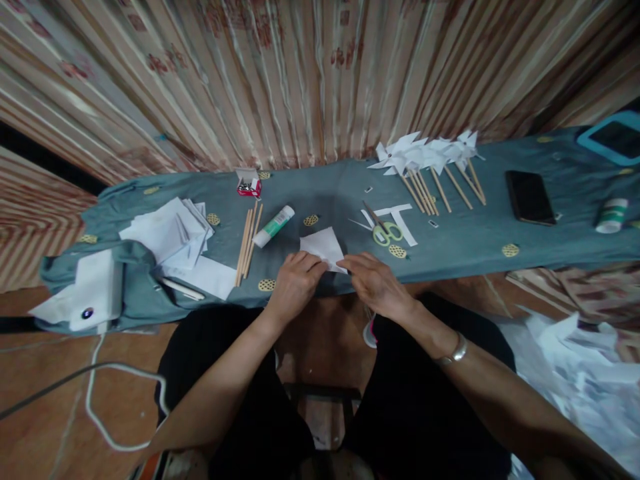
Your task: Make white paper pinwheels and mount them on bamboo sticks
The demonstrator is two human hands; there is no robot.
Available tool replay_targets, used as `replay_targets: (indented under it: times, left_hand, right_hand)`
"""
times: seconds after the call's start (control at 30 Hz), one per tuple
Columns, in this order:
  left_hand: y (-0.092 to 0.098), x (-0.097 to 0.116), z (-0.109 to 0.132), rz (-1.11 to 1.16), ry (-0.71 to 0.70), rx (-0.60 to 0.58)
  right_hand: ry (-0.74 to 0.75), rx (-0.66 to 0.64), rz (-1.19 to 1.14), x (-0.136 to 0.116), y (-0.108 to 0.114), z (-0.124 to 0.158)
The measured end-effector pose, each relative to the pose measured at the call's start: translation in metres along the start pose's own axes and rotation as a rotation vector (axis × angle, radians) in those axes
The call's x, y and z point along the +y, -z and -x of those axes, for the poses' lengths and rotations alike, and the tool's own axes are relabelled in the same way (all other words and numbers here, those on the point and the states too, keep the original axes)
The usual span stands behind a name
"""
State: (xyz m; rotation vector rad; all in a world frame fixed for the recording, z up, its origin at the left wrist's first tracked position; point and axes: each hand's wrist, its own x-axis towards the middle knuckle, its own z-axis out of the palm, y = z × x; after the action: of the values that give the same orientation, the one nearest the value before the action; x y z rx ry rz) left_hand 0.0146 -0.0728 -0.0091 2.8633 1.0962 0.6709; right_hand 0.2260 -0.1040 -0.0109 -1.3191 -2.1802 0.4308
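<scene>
A small square of white paper [323, 245] lies at the table's front edge between my hands. The fingers of my left hand [299, 277] are closed on its near left edge. My right hand [374, 281] pinches its right corner. Just beyond it to the left is a glue stick [274, 227] with a green label, beside several wooden sticks [247, 243]. On the right, green-handled scissors [386, 232] rest by white paper strips [404, 223].
Paper pinwheels [425, 155] on sticks lie at the back right, near a black phone [530, 197]. Left are a paper stack [170, 230], a red box [249, 183] of small metal pieces, a pen [183, 289] and a white device [95, 290] with a cable. A striped curtain [310, 80] hangs behind.
</scene>
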Motion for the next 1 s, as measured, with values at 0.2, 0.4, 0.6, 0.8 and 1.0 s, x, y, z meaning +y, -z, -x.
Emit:
replay_targets:
  times: [0.2,0.4,0.6,0.8,1.0]
  left_hand:
    - [-0.003,0.004,0.015,0.218,-0.038,0.091]
    - [-0.002,0.0,0.028,0.264,0.076,0.096]
    - [-0.005,-0.008,0.035,0.368,0.275,0.073]
    - [-0.008,-0.01,0.032,0.439,0.459,0.023]
    - [-0.007,-0.01,0.03,0.488,0.555,-0.014]
  right_hand:
    - [0.03,0.06,0.062,0.007,-0.003,-0.007]
    - [0.009,0.004,-0.026,0.012,-0.002,0.001]
    - [-0.171,-0.033,-0.162,0.015,-0.01,0.002]
    - [-0.316,0.069,-0.167,0.014,-0.015,-0.007]
    - [-0.357,0.11,-0.13,0.012,-0.017,-0.013]
